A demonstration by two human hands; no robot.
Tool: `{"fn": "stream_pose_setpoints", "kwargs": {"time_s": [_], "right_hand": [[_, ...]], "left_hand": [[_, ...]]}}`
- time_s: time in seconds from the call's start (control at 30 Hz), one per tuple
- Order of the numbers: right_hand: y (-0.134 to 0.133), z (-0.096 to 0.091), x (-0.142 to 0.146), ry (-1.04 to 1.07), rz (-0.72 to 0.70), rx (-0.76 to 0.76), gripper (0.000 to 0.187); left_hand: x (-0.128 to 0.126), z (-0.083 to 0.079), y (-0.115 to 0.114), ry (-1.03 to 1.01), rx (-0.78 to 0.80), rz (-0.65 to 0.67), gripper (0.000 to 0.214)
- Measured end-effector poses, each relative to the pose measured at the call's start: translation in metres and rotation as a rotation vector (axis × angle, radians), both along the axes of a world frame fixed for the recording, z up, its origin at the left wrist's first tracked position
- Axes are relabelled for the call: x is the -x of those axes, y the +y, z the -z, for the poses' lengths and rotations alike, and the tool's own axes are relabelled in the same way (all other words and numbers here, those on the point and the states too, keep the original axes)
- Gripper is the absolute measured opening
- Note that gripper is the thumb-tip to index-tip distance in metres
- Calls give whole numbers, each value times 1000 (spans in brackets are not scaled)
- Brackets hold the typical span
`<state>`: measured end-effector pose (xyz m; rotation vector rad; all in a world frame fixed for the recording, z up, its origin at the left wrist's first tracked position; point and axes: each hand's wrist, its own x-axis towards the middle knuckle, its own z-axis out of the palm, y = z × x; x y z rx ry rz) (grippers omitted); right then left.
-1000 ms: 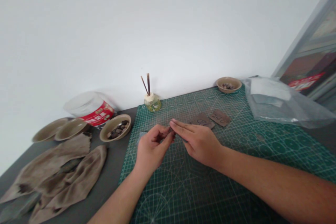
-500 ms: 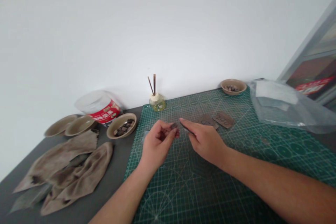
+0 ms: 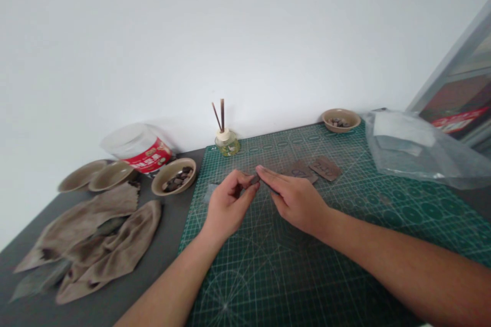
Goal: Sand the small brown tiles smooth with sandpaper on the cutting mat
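Note:
My left hand pinches a small dark stone between thumb and fingers above the green cutting mat. Pressed against the stone's right side are the fingertips of my right hand. Under those fingers is a thin dark piece of sandpaper, mostly hidden by the hand. Just behind the right hand lie brown sandpaper pieces with handwritten marks, one sandpaper piece farther right and another sandpaper piece partly covered.
Left of the mat stand a bowl of stones, two other bowls, a red-labelled tub and a stained cloth. A reed diffuser stands by the wall. At right are another bowl and a plastic bag.
My hands have come together: the right fingertips, apart from the stone before, now touch it. The whole view has shifted slightly.

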<state>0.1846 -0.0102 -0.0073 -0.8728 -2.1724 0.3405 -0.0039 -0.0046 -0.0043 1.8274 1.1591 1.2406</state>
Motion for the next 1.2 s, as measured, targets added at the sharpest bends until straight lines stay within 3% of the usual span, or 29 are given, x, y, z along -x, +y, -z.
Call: {"fn": "stream_pose_setpoints", "kwargs": {"time_s": [0.33,0.57,0.73,0.97,1.2], "right_hand": [[-7,0,5,84,25,96,58],[-5,-4,8,204,23,389,37],[-5,-7,7,208,-91,594,33],[0,-4,6,249,-117,667,23],[5,-1,2,340,-148,843,10]], "left_hand": [[-2,1,-3,-72,-25,-52,15],[1,-6,-1,-213,-93,-114,16],[5,-10,3,-167,-127,-131,14],[8,-5,8,-199,-79,-66,16],[11,-5,6,-154,42,-80,12]]}}
